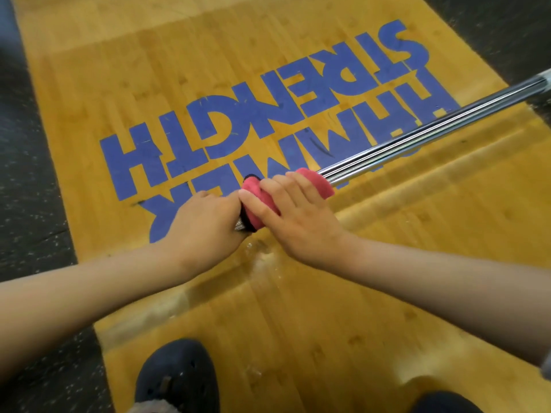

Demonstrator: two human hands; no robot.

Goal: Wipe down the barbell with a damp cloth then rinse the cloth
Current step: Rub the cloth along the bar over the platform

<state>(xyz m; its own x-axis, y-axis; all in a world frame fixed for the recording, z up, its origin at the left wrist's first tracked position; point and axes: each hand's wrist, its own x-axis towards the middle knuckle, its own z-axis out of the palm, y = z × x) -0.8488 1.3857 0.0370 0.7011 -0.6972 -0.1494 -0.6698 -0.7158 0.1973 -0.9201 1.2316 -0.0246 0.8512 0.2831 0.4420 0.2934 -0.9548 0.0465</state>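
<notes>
A chrome barbell (432,126) runs from the middle of the view up to the right edge, above a wooden lifting platform. A pink cloth (320,181) is wrapped round the bar near its lower end. My right hand (295,216) grips the cloth around the bar, fingers curled over it. My left hand (205,225) holds the bar just left of the cloth, where a knurled bit of steel shows under the fist. The bar's left part is hidden by both hands.
The yellow wooden platform (298,308) carries large blue lettering (268,120). Black speckled rubber flooring (29,204) borders it on the left and at the top right. My dark shoes (176,380) stand at the bottom edge. Wet spots (262,257) glisten under the hands.
</notes>
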